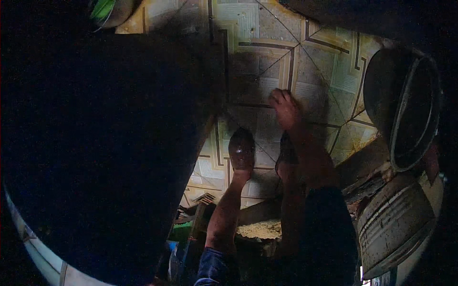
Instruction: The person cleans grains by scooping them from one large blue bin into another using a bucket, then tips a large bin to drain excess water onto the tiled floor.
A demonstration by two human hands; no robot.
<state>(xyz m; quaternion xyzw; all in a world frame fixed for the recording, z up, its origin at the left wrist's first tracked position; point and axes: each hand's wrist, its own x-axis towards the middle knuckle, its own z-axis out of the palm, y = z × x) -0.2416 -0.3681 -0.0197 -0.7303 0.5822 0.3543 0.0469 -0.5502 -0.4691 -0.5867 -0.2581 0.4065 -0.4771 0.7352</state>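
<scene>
My right hand [285,107] hangs over the patterned floor [272,62], its fingers slightly bent and apart. Nothing shows between them, though blur and shadow hide the fingertips in part. The bare right forearm runs down into a dark sleeve [329,214]. Below the hand in the picture are my feet, in a dark, shiny left shoe [242,148] and a shaded right shoe [286,148]. Dark blue cloth [214,267] covers the upper left leg. Of my left hand nothing can be seen.
A large, very dark form [105,143] fills the left side. On the right are a dark round-rimmed tub [392,133] and a dirty ribbed bucket [396,226], beside weathered wood [365,167]. Something green [102,9] shows at the upper left. A yellowish patch [260,229] lies near the legs.
</scene>
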